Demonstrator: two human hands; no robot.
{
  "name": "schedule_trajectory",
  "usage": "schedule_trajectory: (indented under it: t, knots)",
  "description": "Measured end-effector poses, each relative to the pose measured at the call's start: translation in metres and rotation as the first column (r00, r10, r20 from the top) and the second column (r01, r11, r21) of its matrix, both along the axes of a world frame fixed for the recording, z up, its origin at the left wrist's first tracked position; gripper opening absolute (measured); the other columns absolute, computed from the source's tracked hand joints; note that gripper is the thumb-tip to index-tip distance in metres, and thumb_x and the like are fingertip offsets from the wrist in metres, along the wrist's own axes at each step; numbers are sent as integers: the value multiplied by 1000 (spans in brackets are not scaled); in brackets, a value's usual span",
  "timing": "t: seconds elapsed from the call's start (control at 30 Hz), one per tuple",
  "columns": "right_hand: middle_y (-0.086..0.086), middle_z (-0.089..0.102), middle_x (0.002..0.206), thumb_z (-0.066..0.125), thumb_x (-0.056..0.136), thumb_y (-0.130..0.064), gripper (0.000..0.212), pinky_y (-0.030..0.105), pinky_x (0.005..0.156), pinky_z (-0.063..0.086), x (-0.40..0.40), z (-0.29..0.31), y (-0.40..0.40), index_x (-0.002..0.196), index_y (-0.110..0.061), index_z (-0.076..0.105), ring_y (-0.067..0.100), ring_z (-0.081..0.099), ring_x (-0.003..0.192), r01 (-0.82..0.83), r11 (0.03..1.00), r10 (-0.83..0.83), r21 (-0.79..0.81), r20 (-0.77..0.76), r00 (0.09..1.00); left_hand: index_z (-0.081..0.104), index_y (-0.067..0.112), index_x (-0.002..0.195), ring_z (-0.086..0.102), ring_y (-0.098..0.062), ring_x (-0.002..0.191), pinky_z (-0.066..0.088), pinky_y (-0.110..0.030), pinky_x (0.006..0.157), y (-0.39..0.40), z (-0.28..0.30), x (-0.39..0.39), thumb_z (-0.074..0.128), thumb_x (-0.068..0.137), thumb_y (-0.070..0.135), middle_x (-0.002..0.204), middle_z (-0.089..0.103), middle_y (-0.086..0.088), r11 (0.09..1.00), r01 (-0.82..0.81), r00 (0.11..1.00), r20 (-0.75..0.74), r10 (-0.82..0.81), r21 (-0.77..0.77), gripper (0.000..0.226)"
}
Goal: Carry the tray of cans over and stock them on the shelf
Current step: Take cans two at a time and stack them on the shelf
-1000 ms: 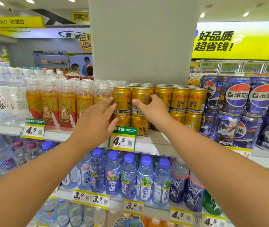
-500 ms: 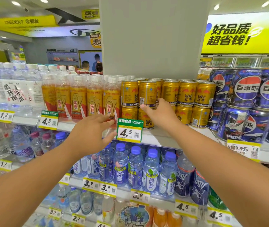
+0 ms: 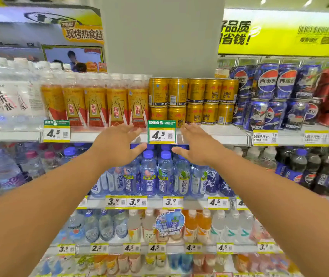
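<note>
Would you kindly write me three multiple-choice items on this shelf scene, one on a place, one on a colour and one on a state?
1. Where do the gold cans stand?
A. between the orange-labelled bottles and the blue Pepsi cans
B. on the shelf below the blue-capped bottles
C. left of the white water bottles

2. What colour is the top strip of the 4.5 price tag between the hands?
A. red
B. green
C. black

3. How are the left hand and right hand?
A. each gripping a can
B. sharing a tray
C. open and holding nothing

Answers: 1 A, the cans are stacked two high with the bottles on their left and Pepsi on their right. 2 B, a green band tops the yellow-framed tag. 3 C, the fingers are spread in front of the shelf edge.
</note>
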State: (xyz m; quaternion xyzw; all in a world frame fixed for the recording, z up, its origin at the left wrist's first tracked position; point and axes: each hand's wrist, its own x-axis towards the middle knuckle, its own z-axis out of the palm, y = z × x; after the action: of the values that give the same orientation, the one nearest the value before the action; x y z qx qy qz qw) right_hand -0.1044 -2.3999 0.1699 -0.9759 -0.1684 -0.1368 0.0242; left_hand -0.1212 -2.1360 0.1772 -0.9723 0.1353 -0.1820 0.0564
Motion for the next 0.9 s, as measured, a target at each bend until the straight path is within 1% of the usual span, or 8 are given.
schedule_trajectory:
  t: [0.1, 0.23, 0.4, 0.5, 0.57, 0.7, 0.8, 0.9]
  knots:
    - [6, 9, 167, 38, 94, -68, 87, 40, 122, 12, -30, -13, 17, 159, -14, 18, 23, 4, 154, 39, 999, -39, 10, -19, 999, 29, 31, 153, 21, -22, 149, 17, -42, 121, 7, -14, -7, 13, 87, 76, 163, 23, -2, 999, 24, 1000, -13, -24, 30, 81]
    - [8, 14, 166, 30, 97, -68, 84, 41, 124, 13, -59, -43, 32, 159, -12, 19, 26, 6, 154, 82, 992, -85, -93, -35, 996, 28, 32, 153, 20, -23, 149, 16, -46, 121, 16, -53, -20, -5, 76, 78, 162, 23, -3, 995, 66, 997, -44, -63, 78, 96]
    - [10, 16, 166, 26, 97, -68, 83, 45, 123, 14, -72, -105, 32, 158, -12, 24, 29, 9, 153, 93, 985, -102, -143, -56, 993, 28, 32, 153, 18, -24, 150, 14, -47, 121, 19, -114, -29, -10, 74, 79, 163, 23, -3, 995, 59, 995, -80, -52, 86, 100]
    - [13, 23, 164, 1, 86, -77, 100, 48, 122, 15, -70, -157, 32, 156, -11, 29, 31, 12, 153, 62, 989, -72, -135, -74, 995, 21, 34, 155, 10, -23, 152, 8, -46, 122, 15, -162, -31, -6, 75, 77, 165, 15, -1, 998, 58, 990, -127, -53, 36, 95]
    - [11, 20, 165, -7, 79, -78, 106, 49, 122, 14, -68, -199, 31, 157, -14, 26, 30, 10, 153, 26, 989, -43, -144, -113, 993, 20, 34, 155, 9, -23, 152, 8, -47, 122, 11, -198, -34, -4, 75, 76, 165, 13, 0, 997, 69, 983, -174, -62, 29, 94]
    - [7, 17, 166, 4, 80, -73, 97, 48, 122, 17, -75, -295, 37, 158, -19, 25, 29, 8, 154, -13, 994, -4, -106, -160, 987, 54, 20, 141, 40, -33, 141, 27, -52, 116, 8, -297, -45, 23, 90, 66, 150, 46, -13, 991, 133, 986, -99, -136, -32, 76]
    - [10, 23, 164, 17, 85, -73, 92, 50, 120, 20, -78, -383, 44, 157, -17, 29, 31, 14, 153, -58, 996, 45, -64, -192, 980, 55, 19, 140, 43, -32, 138, 27, -49, 115, 13, -385, -47, 25, 90, 65, 147, 49, -14, 994, 109, 984, -141, -111, -18, 74]
    - [5, 15, 166, 36, 95, -66, 80, 44, 123, 15, -80, -468, 51, 158, -20, 21, 25, 7, 154, -79, 996, 65, -46, -254, 965, 53, 22, 141, 42, -31, 139, 29, -49, 113, 19, -474, -53, 24, 91, 67, 148, 48, -11, 996, 88, 980, -178, -89, -14, 73]
